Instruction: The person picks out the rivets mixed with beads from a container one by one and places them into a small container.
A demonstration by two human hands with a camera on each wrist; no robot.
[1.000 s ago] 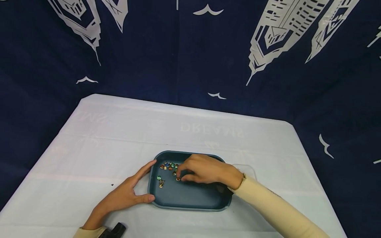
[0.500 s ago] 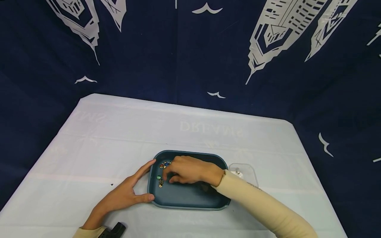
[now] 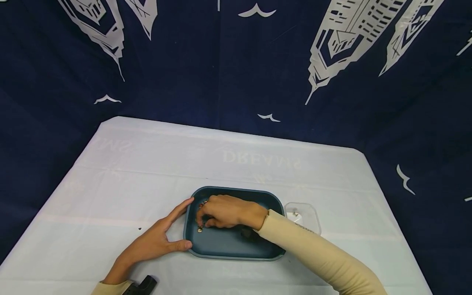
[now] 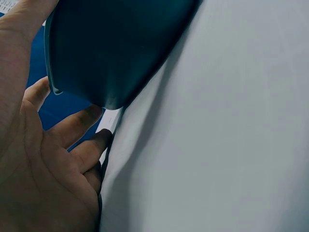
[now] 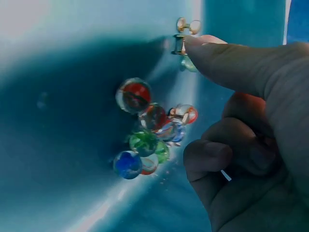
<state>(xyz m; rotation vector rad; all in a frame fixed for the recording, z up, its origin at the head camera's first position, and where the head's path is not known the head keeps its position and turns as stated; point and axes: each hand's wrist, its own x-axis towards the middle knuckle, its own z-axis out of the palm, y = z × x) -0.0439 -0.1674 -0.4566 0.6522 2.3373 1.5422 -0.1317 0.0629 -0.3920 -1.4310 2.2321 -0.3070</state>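
A dark teal tray lies on the white table. My left hand rests against its left end, thumb and index finger spread along the rim; the other fingers touch its outer wall. Inside, my right hand reaches to the left side, palm down with curled fingers. Thumb and index finger pinch a small gold spool-shaped stud. Right by it lies another gold stud. A green marble shows partly behind the thumb. Several glass marbles cluster nearby, mostly hidden in the head view.
Right of the tray sits a clear plastic box with a white piece inside, partly behind the right sleeve. A tiny dark speck lies left of the tray. A dark blue patterned cloth hangs behind the table.
My right hand has moved left across the tray, from the marbles to the studs near the left wall. The clear box has come more into sight. My left hand has stayed put.
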